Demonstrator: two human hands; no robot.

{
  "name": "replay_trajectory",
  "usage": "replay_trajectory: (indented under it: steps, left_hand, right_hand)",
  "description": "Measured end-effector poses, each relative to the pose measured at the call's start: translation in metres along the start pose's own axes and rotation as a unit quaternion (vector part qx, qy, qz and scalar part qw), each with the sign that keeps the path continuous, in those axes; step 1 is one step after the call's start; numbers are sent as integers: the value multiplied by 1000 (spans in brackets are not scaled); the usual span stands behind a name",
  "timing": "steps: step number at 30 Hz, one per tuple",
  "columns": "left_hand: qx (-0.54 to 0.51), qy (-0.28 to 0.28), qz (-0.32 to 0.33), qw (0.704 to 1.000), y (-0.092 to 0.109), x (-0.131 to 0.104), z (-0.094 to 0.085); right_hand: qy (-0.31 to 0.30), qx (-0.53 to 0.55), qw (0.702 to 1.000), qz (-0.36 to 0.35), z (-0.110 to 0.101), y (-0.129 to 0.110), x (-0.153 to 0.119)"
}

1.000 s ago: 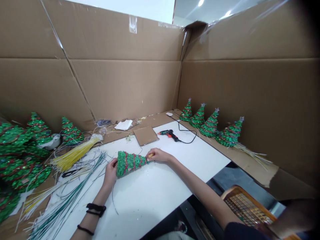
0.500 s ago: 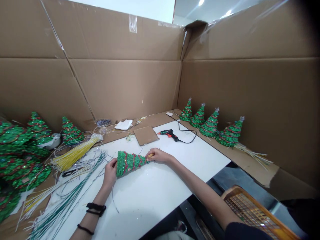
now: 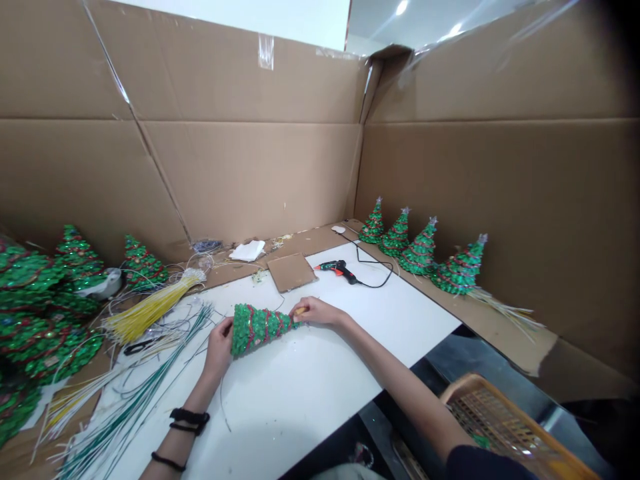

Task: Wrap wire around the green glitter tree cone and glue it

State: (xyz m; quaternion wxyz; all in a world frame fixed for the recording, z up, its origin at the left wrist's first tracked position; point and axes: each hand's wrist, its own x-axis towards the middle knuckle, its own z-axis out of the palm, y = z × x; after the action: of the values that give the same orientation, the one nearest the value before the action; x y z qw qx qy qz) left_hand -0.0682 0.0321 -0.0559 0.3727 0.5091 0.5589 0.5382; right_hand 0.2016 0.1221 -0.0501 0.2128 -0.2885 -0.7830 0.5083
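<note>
A small green beaded Christmas tree (image 3: 261,327) with red garland lies on its side just over the white board, its tip pointing right. My left hand (image 3: 219,343) is closed on its wide base, fingers partly hidden behind it. At the tip, my right hand (image 3: 317,311) is closed around a small tan, wooden-looking handle (image 3: 299,311); the tool's far end is hidden at the tree. A thin wire (image 3: 223,403) trails below the base. Left of my left hand lies a bundle of green and white wires (image 3: 145,393).
Behind my right hand are a black-and-orange glue gun (image 3: 337,269) with its cord and a cardboard square (image 3: 293,272). Several finished trees (image 3: 419,248) line the right wall; more trees (image 3: 80,260) crowd the left. A yellow bundle (image 3: 155,308) lies nearby. A wicker basket (image 3: 505,420) stands lower right.
Both hands keep the same hold on the tree. The tree and my left hand have shifted very slightly left, and the trailing wire has swung left. Slightly more of the basket's inside shows.
</note>
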Motion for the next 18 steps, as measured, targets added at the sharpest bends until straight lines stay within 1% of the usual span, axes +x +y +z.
replay_trajectory:
  steps: [1,2,3,4,5,6,7,8,9,10,14,16,18]
  left_hand:
    - [3,1,-1,1000,0,0,0]
    - [6,4,-2,1000,0,0,0]
    - [7,6,-3,1000,0,-1,0]
    - [8,7,-3,1000,0,-1,-1]
    - [9,6,-1,1000,0,-1,-1]
    - [12,5,2,1000,0,-2,-1]
    - [18,4,6,1000,1,-2,-1]
    - [25,3,10,1000,1,-2,-1]
    - [31,4,15,999,1,-3,-1]
    - [36,4,19,999,2,-3,-1]
    - [30,-2,29,999,2,-4,-1]
    - [27,-8,35,999,2,-4,0]
    - [23,-15,40,999,1,-4,0]
  right_hand:
    - [19,3,1000,-10,-2,-5,-1]
    - [60,2,998,-23,-5,-10,-3]
    - [123,4,992,-38,-8,-17,-5]
    - [203,14,978,-52,-11,-23,-7]
    - [284,34,956,-64,-13,-28,-9]
    - [352,65,931,-77,-15,-33,-11]
    - [401,100,906,-90,-15,-37,-14]
    - [427,131,889,-102,-13,-39,-17]
    - [434,151,881,-109,-10,-39,-21]
    - [426,158,885,-106,-6,-39,-25]
    - [345,122,930,-35,20,-31,-41]
    - [312,111,943,-25,31,-27,-44]
    - [296,115,948,-25,39,-22,-45]
